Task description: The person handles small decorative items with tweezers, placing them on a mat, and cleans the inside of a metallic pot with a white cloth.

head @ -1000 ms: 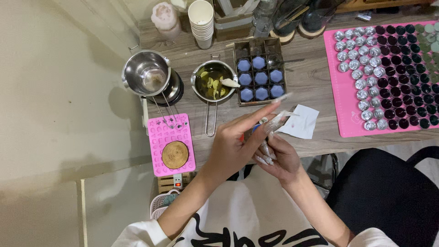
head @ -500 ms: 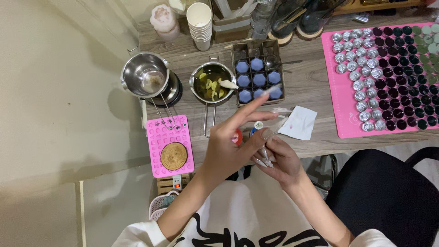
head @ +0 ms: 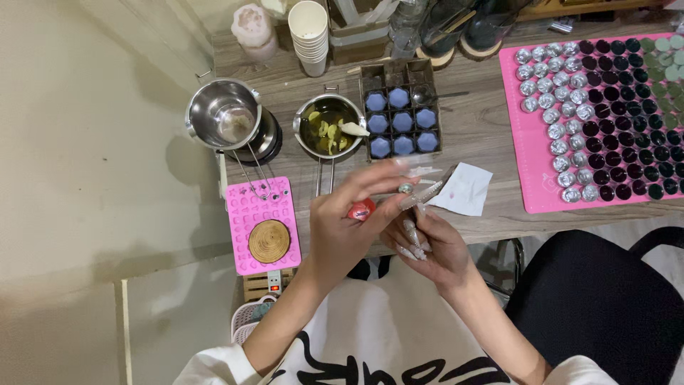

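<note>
- The fingers (head: 399, 187) of the left hand (head: 342, 232) are stretched forward and loosely spread, and the long nails reach over a small thin clear item (head: 427, 191) held between both hands; whether they pinch it I cannot tell.
- The right hand (head: 431, 246) sits just beneath, its fingers curled up around the lower end of that clear item, gripping it at the near edge of the worktop (head: 484, 128).
- A small red-capped bottle (head: 361, 209) shows just beside the left hand, partly hidden by it.
- A white paper scrap (head: 467, 189) lies just beyond the hands, to the right.
- To the left, a pink silicone mould (head: 246, 214) lies at the worktop's edge with a round wooden coaster (head: 269, 241) on it.
- Farther out, a small pan (head: 329, 128) of greenish liquid with pale pieces stands with its long handle pointing back to the person.
- Just right of it is a dark tray (head: 400, 114) of compartments with blue hexagonal pieces in it.
- Left of the pan, an empty steel pot (head: 224, 114) sits on a black base.
- Far right, a pink mat (head: 524, 142) carries rows of small silver and dark cups.
- At the back stand a stack of paper cups (head: 311, 36) and a pale pink candle (head: 254, 28).
</note>
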